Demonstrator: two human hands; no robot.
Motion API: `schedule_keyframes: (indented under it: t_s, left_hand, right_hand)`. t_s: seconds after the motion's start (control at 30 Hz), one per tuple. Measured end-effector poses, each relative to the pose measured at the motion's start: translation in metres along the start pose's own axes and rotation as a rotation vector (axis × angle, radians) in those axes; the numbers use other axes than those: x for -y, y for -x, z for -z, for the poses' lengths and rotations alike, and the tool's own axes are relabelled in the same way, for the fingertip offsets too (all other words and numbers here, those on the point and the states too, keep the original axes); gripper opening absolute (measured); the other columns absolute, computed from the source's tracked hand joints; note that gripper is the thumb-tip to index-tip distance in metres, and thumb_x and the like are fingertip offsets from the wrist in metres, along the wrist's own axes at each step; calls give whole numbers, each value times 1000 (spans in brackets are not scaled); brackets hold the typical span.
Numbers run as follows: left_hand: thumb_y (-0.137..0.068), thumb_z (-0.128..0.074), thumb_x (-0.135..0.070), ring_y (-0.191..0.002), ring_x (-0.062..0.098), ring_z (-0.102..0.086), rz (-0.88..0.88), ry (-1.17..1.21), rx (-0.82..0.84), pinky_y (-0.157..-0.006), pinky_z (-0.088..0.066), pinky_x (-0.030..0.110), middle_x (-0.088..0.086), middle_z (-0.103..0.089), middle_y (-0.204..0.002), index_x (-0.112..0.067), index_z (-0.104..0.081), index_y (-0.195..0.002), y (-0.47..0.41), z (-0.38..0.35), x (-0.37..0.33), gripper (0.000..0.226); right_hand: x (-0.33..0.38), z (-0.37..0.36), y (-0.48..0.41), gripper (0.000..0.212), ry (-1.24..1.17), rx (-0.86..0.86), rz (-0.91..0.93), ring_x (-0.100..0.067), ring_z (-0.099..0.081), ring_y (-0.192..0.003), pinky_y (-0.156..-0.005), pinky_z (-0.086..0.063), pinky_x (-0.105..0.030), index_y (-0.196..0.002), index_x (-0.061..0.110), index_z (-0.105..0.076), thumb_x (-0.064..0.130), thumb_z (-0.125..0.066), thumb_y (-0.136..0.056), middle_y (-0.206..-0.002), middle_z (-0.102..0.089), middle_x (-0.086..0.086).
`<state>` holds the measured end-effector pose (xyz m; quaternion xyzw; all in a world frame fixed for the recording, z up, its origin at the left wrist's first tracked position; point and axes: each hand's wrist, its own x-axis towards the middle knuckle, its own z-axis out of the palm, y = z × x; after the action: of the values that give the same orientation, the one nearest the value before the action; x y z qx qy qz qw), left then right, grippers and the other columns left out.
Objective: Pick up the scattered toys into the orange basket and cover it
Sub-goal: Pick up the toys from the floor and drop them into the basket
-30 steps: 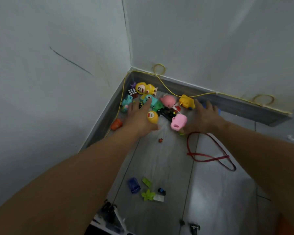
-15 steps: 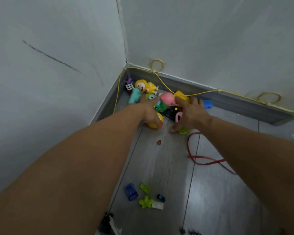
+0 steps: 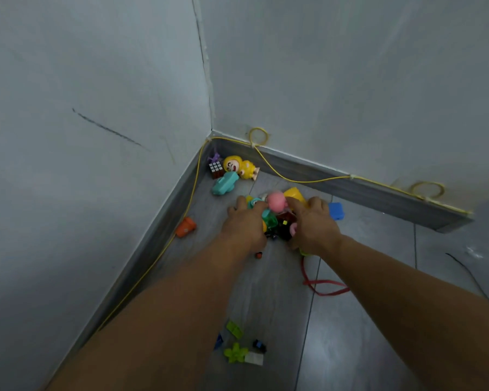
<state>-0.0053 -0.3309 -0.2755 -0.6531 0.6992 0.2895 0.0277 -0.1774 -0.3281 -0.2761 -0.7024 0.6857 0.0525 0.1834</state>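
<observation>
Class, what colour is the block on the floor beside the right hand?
The block is blue; the head view shows it best.

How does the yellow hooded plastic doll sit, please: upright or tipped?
Tipped: the yellow hooded plastic doll lies sideways on the grey floor.

A yellow cable (image 3: pixel 319 181) is running along the grey skirting board (image 3: pixel 378 196) round the far corner of the floor (image 3: pixel 280 292), looping twice against the white wall (image 3: pixel 350 80). A red strap (image 3: pixel 322 283) is lying mid-floor, and a thin black wire (image 3: pixel 469 273) is trailing near the right edge
</observation>
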Motion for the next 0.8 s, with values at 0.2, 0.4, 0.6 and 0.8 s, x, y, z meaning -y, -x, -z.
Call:
schedule_keyframes:
  t_s: [0.2, 0.4, 0.6, 0.8]
  left_hand:
    - [-80, -78, -28, -123, 37, -48, 50, 145, -88, -101, -47, 45, 10, -31, -142, -38, -43, -145, 31, -19, 2, 74]
    - [-87, -66, -35, -111, 34, -55, -38, -18, -40, -86, -49, 40, 10, -49, -124, -36, -48, -137, 77, -47, -12, 53]
    - [-87, -65, -34, -108, 34, -58, -42, 22, 35, -87, -49, 40, 10, -51, -122, -36, -50, -139, 112, -57, -11, 54]
    - [-79, -74, -27, -101, 26, -61, -42, 312, -13, -80, -44, 27, 5, -53, -113, -36, -59, -133, 149, -55, 1, 57]
  right_hand:
    - [4, -17, 35, 84, -126, -66, -42, -37, -38, -117, -88, -45, -40, -148, 31, -36, 29, -76, -74, -122, -39, -16]
    - [16, -43, 88, 68, -355, -23, 26, -33, -53, -109, -87, -53, -42, -135, 28, -45, 25, -77, -76, -134, -34, -11]
    - [18, -61, 124, 54, -378, -10, -2, -26, -56, -89, -81, -55, -38, -134, 27, -43, 20, -66, -86, -125, -39, -11]
    - [26, -65, 152, 50, -449, -71, 100, -24, -56, -104, -89, -54, -38, -136, 31, -45, 18, -61, -90, -127, -42, -5]
